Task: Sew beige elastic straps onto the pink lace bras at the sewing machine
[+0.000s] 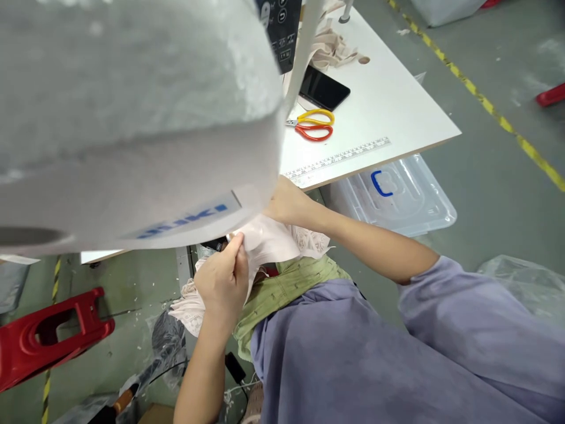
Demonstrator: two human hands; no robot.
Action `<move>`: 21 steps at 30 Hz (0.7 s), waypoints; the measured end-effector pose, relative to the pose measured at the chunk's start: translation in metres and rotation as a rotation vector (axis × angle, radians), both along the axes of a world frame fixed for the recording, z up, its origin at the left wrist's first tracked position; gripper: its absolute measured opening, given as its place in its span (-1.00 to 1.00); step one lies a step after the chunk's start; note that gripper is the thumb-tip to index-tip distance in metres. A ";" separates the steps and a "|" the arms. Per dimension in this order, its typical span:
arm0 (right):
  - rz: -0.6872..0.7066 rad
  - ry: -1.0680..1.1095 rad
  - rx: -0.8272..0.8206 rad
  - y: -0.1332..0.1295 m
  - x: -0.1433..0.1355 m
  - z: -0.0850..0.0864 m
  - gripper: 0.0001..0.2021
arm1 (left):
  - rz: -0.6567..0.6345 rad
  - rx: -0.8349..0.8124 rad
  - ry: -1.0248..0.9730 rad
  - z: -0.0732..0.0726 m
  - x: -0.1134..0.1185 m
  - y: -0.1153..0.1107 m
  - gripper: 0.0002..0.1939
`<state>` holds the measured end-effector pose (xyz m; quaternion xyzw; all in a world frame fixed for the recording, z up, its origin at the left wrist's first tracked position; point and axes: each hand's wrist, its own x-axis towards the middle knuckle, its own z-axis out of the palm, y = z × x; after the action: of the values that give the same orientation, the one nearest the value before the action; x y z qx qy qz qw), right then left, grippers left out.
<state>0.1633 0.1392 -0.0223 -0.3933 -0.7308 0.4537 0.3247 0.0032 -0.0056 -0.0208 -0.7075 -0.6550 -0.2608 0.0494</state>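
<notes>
A pale pink fabric piece point(273, 241) with lace-like patterned edges hangs over my lap beneath the sewing machine head point(132, 182). My left hand point(225, 274) pinches its near edge between thumb and fingers. On the far side, my right hand point(286, 203) lies against the same fabric, its fingers hidden behind the machine. The white machine head, blurred and marked JUKI, fills the upper left and covers the needle area. More gathered pink fabric point(189, 306) spills down to the left of my left hand.
On the white table point(397, 100) lie scissors point(315, 125), a black phone point(324, 88), a ruler strip point(339, 159) and beige fabric strips point(331, 47). A lidded plastic box point(397, 197) stands below. A red stool point(53, 335) is on the floor at left.
</notes>
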 end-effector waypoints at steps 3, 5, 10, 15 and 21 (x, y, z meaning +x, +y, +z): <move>-0.029 0.002 -0.025 -0.003 0.001 0.001 -0.86 | -0.038 0.032 0.062 -0.003 -0.004 0.000 -0.73; -0.026 -0.010 -0.041 -0.004 0.001 0.003 -0.86 | -0.029 0.051 0.064 -0.004 -0.006 -0.001 -0.73; -0.018 -0.010 -0.037 -0.006 0.003 0.004 -0.88 | -0.042 0.043 0.048 -0.006 -0.008 -0.001 -0.73; -0.039 -0.002 -0.038 -0.007 0.007 0.001 -0.87 | -0.063 0.046 0.073 -0.006 -0.005 0.003 -0.72; -0.062 0.025 -0.005 -0.006 0.010 0.001 -0.89 | -0.087 0.063 0.076 -0.005 -0.001 0.008 -0.73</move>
<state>0.1737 0.1329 -0.0216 -0.4111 -0.7130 0.4499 0.3467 0.0023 0.0022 -0.0254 -0.7427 -0.6128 -0.2562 0.0852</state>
